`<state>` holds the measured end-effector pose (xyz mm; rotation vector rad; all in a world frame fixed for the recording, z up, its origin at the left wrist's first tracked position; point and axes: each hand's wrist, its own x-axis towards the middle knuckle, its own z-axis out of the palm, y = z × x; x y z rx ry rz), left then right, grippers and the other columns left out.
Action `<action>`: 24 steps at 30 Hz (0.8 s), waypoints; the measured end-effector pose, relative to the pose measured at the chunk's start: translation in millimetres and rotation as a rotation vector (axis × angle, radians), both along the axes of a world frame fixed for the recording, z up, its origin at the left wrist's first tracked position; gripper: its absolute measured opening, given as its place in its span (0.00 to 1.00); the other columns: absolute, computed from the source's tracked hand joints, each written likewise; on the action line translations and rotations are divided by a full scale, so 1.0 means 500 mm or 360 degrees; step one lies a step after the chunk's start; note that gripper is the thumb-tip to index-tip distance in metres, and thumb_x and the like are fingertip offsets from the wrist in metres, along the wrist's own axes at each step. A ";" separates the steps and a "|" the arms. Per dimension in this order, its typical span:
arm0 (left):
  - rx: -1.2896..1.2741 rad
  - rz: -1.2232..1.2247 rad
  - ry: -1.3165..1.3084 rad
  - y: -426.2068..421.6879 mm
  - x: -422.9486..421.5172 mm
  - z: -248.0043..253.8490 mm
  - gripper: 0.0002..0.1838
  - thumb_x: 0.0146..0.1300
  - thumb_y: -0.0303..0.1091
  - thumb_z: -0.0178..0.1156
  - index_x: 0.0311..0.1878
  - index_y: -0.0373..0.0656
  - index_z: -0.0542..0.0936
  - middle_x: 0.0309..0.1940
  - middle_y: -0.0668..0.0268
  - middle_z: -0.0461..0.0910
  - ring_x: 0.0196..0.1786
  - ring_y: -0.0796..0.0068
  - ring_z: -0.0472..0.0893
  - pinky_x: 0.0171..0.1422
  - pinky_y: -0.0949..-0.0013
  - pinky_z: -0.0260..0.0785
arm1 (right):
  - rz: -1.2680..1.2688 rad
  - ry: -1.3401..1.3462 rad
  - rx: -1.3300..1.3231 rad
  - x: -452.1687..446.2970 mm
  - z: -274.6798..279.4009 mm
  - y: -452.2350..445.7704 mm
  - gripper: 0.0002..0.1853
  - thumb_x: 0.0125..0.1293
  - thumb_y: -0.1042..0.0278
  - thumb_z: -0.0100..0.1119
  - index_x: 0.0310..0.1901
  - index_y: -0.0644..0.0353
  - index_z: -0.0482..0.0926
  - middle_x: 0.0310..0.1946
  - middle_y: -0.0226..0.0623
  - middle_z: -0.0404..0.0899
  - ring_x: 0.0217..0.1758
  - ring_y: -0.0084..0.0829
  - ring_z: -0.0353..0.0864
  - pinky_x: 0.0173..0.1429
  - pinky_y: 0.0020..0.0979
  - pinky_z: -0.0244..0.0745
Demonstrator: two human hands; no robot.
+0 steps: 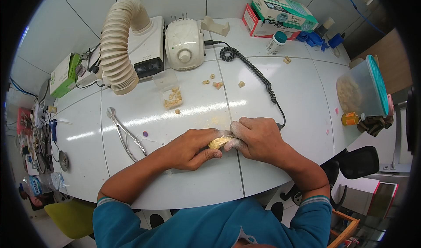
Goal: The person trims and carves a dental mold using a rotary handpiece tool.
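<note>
My left hand (195, 146) is closed around a pale yellow, plaster-like piece (218, 143), pinching it between thumb and fingers. Against the other end of that piece, my right hand (259, 137) is curled, its fingertips coated in pale dust. A black coiled cord (252, 66) runs into the right hand from the cream motor unit (185, 46); the handpiece on its end is mostly hidden by the fingers. Long-handled metal plaster nippers (124, 132) lie left of my forearm. Beyond my hands, a small clear box (172, 98) holds several yellowish bits, with loose pieces (217, 85) nearby.
A ribbed suction hose (116, 51) hangs over the back left. Glove and mask boxes (280, 18), a white bottle (276, 43) and a blue-lidded tub (362, 88) stand at the back and right. An orange-labelled bottle (350, 118) lies near the tub.
</note>
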<state>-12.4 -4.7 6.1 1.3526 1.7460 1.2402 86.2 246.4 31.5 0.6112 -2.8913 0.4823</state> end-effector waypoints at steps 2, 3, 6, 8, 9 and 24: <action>0.0007 0.0002 -0.0004 0.001 0.000 0.002 0.17 0.79 0.42 0.66 0.60 0.41 0.83 0.40 0.55 0.84 0.43 0.51 0.86 0.52 0.53 0.76 | 0.0002 0.0004 -0.0008 0.000 0.000 0.000 0.28 0.71 0.34 0.69 0.41 0.56 0.82 0.27 0.34 0.79 0.26 0.37 0.84 0.29 0.38 0.75; 0.0013 0.0003 -0.0011 0.001 0.000 0.003 0.17 0.79 0.42 0.66 0.60 0.40 0.83 0.40 0.55 0.84 0.43 0.50 0.86 0.52 0.53 0.76 | 0.0003 0.0007 -0.0012 -0.001 0.000 0.000 0.28 0.71 0.34 0.69 0.41 0.56 0.82 0.27 0.34 0.79 0.26 0.37 0.84 0.29 0.38 0.75; 0.0014 -0.0003 -0.0017 0.001 0.000 0.003 0.17 0.79 0.43 0.66 0.60 0.40 0.83 0.40 0.55 0.83 0.43 0.50 0.86 0.52 0.53 0.76 | -0.0007 -0.0004 0.0005 -0.001 -0.002 -0.001 0.28 0.70 0.33 0.68 0.41 0.57 0.82 0.27 0.34 0.79 0.25 0.37 0.83 0.29 0.39 0.75; 0.0011 -0.0009 -0.0013 0.001 0.000 0.003 0.17 0.79 0.43 0.65 0.60 0.40 0.83 0.40 0.55 0.83 0.43 0.50 0.86 0.52 0.53 0.76 | -0.0008 -0.0001 0.0001 -0.001 -0.001 -0.001 0.28 0.70 0.33 0.68 0.41 0.57 0.83 0.27 0.34 0.79 0.25 0.37 0.83 0.29 0.39 0.75; 0.0012 -0.0011 -0.0010 0.002 0.000 0.003 0.17 0.79 0.43 0.65 0.60 0.40 0.83 0.40 0.55 0.83 0.43 0.50 0.86 0.52 0.53 0.76 | -0.0007 0.0001 -0.0001 -0.001 0.000 -0.001 0.28 0.70 0.33 0.68 0.41 0.56 0.83 0.27 0.34 0.79 0.24 0.37 0.83 0.29 0.39 0.75; 0.0019 -0.0017 0.0003 0.001 -0.001 -0.001 0.18 0.80 0.43 0.65 0.61 0.40 0.82 0.40 0.55 0.84 0.42 0.50 0.86 0.51 0.53 0.76 | 0.0000 0.0007 -0.0019 0.000 0.000 0.000 0.27 0.70 0.34 0.69 0.41 0.56 0.83 0.27 0.33 0.78 0.25 0.36 0.83 0.29 0.39 0.75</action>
